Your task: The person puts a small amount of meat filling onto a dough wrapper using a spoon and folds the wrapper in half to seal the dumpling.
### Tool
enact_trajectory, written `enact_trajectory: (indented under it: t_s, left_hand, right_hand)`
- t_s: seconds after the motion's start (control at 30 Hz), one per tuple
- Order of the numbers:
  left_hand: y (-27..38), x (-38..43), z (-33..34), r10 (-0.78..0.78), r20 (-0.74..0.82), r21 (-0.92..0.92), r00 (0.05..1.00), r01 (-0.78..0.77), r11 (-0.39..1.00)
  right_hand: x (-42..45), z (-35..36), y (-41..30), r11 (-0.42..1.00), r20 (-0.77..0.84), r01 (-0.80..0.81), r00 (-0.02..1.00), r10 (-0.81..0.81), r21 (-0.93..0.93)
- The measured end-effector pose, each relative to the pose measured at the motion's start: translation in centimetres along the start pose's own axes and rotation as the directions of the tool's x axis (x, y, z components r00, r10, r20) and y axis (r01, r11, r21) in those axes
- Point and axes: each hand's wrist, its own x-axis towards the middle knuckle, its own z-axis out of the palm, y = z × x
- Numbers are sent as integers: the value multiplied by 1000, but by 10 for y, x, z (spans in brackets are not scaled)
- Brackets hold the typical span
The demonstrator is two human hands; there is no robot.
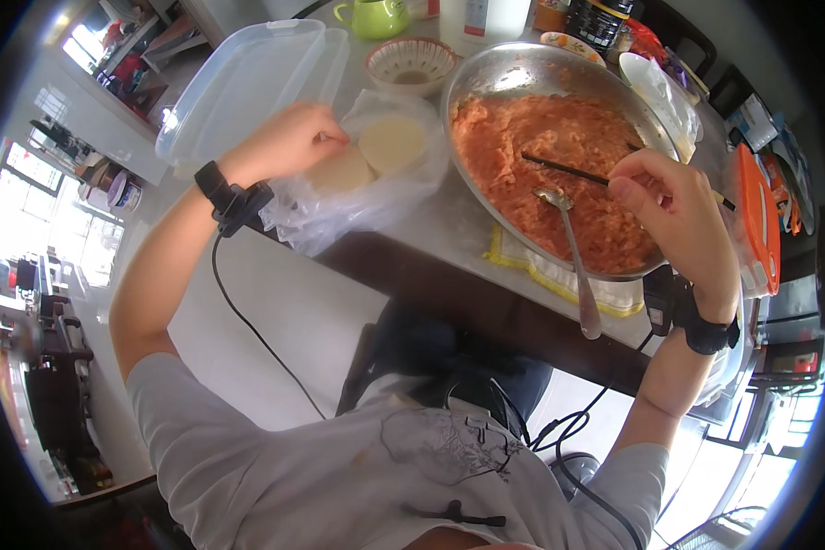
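My right hand [667, 199] holds dark chopsticks [567, 170] over a large steel basin [481, 65] of orange-red minced filling [543, 124]. A metal spoon [576, 254] rests in the filling, its handle hanging over the basin's near rim. Curled above a crumpled clear plastic bag [316, 216], my left hand [292, 141] is at the edge of round pale dough wrappers [393, 143] lying on it in two overlapping piles. Whether its fingers pinch a wrapper cannot be told.
Behind the left hand lies a translucent plastic lid or tray [247, 75]. A patterned bowl [411, 65] and a green mug [375, 17] stand farther back. Under the basin is a yellow-edged cloth [550, 282]. An orange-lidded container [760, 220] stands at right. Cables run from both wrists.
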Motion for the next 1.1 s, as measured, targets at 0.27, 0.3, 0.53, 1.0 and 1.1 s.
enact_trajectory:
  t_s: [0.27,0.3,0.53,1.0,1.1]
  left_hand:
    - [4,2,-1,11,40,-35,999,-10,999]
    - [5,2,-1,4,21,-46,1000,-3,999]
    - [9,0,4,-17,-68,-35,998,15,999]
    - [20,-16,-11,-90,-133,-222,987,59,973]
    - [20,-23,-16,-176,-87,-430,981,122,894]
  right_hand:
    - [-1,3,4,1000,-22,21,1000,-21,16]
    - [-2,2,4,999,-23,26,999,-26,24]
    - [-2,2,7,999,-15,20,1000,-19,32]
    - [-5,-1,10,1000,-31,22,999,-21,7]
    - [-6,-2,15,999,-33,47,998,-47,0]
